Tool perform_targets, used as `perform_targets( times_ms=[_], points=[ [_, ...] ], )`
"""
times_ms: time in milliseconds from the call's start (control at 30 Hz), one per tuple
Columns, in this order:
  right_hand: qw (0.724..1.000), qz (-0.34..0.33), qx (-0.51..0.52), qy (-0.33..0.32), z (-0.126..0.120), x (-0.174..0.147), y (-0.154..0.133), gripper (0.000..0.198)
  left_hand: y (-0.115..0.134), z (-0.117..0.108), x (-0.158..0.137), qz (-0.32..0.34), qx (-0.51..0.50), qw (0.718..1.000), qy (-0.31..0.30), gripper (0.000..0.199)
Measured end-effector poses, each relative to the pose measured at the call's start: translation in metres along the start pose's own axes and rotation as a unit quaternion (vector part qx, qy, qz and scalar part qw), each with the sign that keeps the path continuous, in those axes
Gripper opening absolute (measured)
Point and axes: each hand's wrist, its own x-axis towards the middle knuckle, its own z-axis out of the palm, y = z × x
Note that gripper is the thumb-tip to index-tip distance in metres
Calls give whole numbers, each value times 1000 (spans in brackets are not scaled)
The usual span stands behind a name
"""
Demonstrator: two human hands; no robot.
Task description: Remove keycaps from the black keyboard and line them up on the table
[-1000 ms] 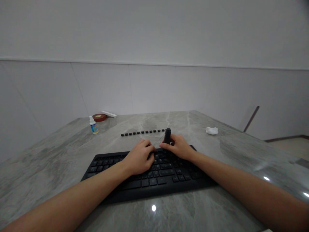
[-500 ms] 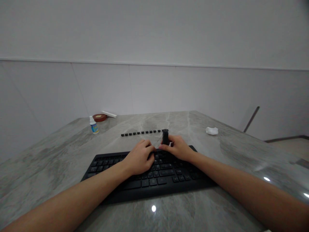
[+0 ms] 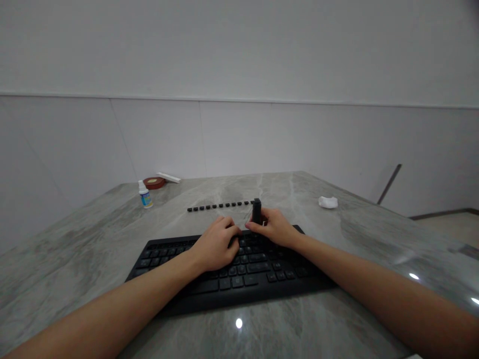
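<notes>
A black keyboard (image 3: 239, 297) lies in front of me, some keys hidden under my hands. My left hand (image 3: 219, 244) rests on its upper middle part, fingers bent and thumb apart from the index finger; I see nothing held in it. At the far edge of the keyboard, my right hand (image 3: 275, 227) is closed around a black upright tool with thin wires, which looks like a keycap puller (image 3: 256, 211). Beyond the hands stands a row of small black keycaps (image 3: 220, 205), its right end partly behind the puller.
On the left of the grey marbled table (image 3: 93, 234) stands a small spray bottle (image 3: 145, 194). Behind it are a reddish-brown round object (image 3: 154, 183) and a white strip (image 3: 169, 177). A crumpled white tissue (image 3: 328, 202) lies at the right. A wall closes off the back.
The black puller in my right hand has turned slightly, and its wires have shifted a little. My left hand stays in place on the keyboard.
</notes>
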Motion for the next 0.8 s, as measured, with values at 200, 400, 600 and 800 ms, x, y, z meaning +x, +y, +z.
perform_targets(
  times_ms=[200, 400, 600, 800],
  points=[
    [1000, 6, 21, -8, -1, 1, 0, 27, -1, 1, 0, 1, -2, 1000, 3, 20],
    [997, 13, 62, -47, -5, 2, 1, 25, -1, 1, 0, -1, 3, 1000, 2, 21],
    [996, 31, 67, -53, -8, 3, 2, 28, -2, 0, 0, 0, 4, 1000, 0, 21],
    [998, 24, 30, -42, -8, 1, -8, 31, -1, 1, 0, 0, 8, 1000, 3, 20]
  ],
)
